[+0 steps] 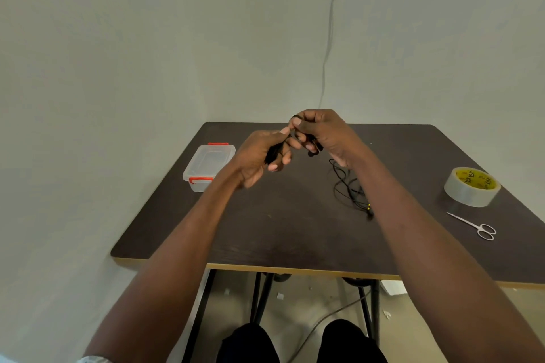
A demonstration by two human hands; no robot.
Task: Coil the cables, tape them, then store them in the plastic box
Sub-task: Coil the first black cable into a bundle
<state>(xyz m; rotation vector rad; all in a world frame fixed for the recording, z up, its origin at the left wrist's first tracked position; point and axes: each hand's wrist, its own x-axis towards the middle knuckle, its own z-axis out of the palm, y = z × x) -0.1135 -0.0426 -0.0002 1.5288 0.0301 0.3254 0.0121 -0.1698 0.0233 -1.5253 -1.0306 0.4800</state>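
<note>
Both hands are raised above the middle of the dark table [280, 230]. My left hand [259, 156] grips a bundle of coiled black cable [272, 153] in its curled fingers. My right hand [321, 130] pinches a loop of the same cable near the left fingertips. A second black cable [349, 186] lies loose and tangled on the table under my right forearm, with yellow-marked plugs at its near end. The clear plastic box [206, 166] with red clips stands at the table's left side, lid on.
A roll of clear tape [472, 187] with a yellow core lies at the table's right side. Small scissors [474, 225] lie just in front of it. The wall is close behind and to the left. My knees show beneath the table's front edge.
</note>
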